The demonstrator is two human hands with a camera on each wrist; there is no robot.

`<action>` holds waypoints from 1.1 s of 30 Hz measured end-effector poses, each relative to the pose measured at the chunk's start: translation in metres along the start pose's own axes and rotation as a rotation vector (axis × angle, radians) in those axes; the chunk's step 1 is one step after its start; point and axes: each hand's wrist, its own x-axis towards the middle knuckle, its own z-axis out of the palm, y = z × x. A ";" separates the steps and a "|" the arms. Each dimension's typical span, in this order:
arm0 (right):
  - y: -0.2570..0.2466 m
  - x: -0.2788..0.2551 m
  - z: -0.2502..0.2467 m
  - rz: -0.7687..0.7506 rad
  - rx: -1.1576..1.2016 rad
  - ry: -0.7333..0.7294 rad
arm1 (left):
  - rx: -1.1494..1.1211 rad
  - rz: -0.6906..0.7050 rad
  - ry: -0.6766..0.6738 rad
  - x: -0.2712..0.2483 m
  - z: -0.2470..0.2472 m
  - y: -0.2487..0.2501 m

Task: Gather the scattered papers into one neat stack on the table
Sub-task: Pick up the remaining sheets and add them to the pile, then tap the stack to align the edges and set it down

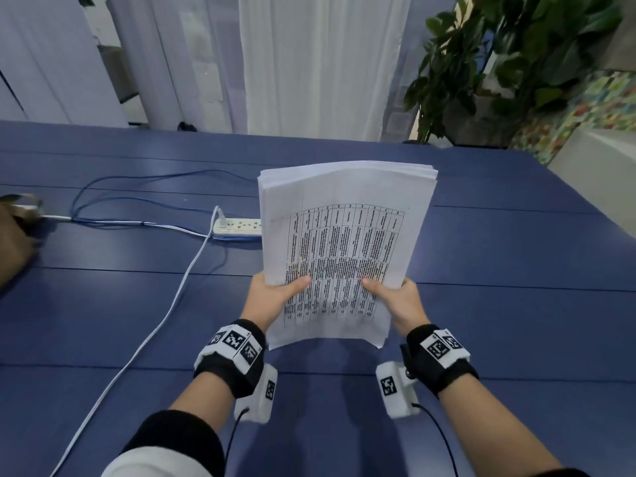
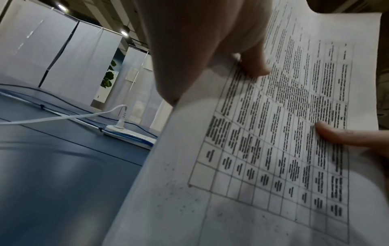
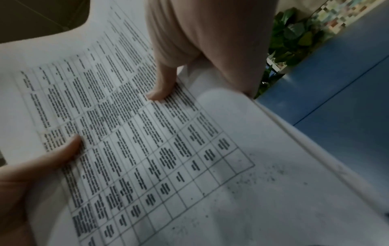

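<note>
Both forearms reach forward over the blue table (image 1: 481, 270), wrists level, each carrying a black strap with coded markers. The left hand (image 1: 272, 294) grips the stack of papers (image 1: 344, 242) at its left edge – thumb laid across the printed top sheet, fingers hidden behind the stack. The right hand (image 1: 399, 297) grips the right edge the same way, thumb on top, fingers out of sight behind.

The stack is held above the table, tilted up towards the head camera, its lower edge bowed between the two hands. Sheet edges at the top are nearly flush, slightly fanned at the left corner. The top sheet bears a printed grid table with dark text; the text is unreadable.

Left of the stack – a white power strip (image 1: 237, 227) lies on the table, its right end hidden behind the papers, one white plug inserted. A white cable (image 1: 165, 315) and blue cables (image 1: 137, 201) run left of the stack. Beyond the stack to the right, a leafy plant (image 1: 509, 56).
</note>
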 end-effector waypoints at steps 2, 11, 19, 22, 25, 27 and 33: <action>0.002 0.003 0.000 0.002 -0.006 0.028 | 0.017 0.005 0.026 0.002 0.001 0.001; 0.005 -0.012 -0.029 0.059 -0.301 -0.171 | -0.088 -0.034 0.171 0.010 -0.011 0.009; 0.023 -0.037 -0.008 0.108 0.441 -0.114 | -0.476 -0.213 0.288 -0.003 -0.005 0.004; 0.017 -0.040 0.009 0.080 0.403 -0.148 | -0.491 -0.259 0.205 -0.012 0.000 -0.003; 0.008 -0.040 -0.006 0.022 0.294 -0.042 | -0.645 -0.227 0.236 -0.009 -0.021 -0.006; 0.005 -0.039 -0.027 -0.009 0.193 0.000 | -0.699 -0.187 0.271 -0.003 -0.047 -0.008; -0.014 -0.034 -0.069 -0.078 -0.058 0.039 | -0.214 -0.183 0.127 -0.011 -0.073 -0.019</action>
